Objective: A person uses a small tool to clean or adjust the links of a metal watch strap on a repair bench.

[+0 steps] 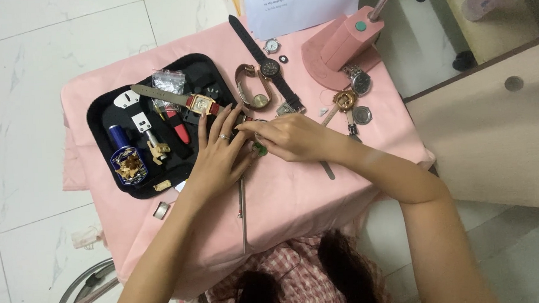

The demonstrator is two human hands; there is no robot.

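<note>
My left hand (219, 155) and my right hand (289, 137) meet at the middle of a small table covered in pink cloth (283, 196). Together they pinch a small object (252, 138) between their fingertips; it is mostly hidden, with a bit of green showing under the fingers. A ring sits on one left finger. A long thin metal tool (242, 213) lies on the cloth just below my left hand. A square gold watch with a red strap (202, 103) rests just above my left fingertips.
A black tray (101, 113) on the left holds several small tools and a blue tin. Watches lie along the far side: a black-strapped watch (270, 66), a gold watch (259, 99), a steel watch (360, 79). A pink press tool (343, 45) stands at the back right.
</note>
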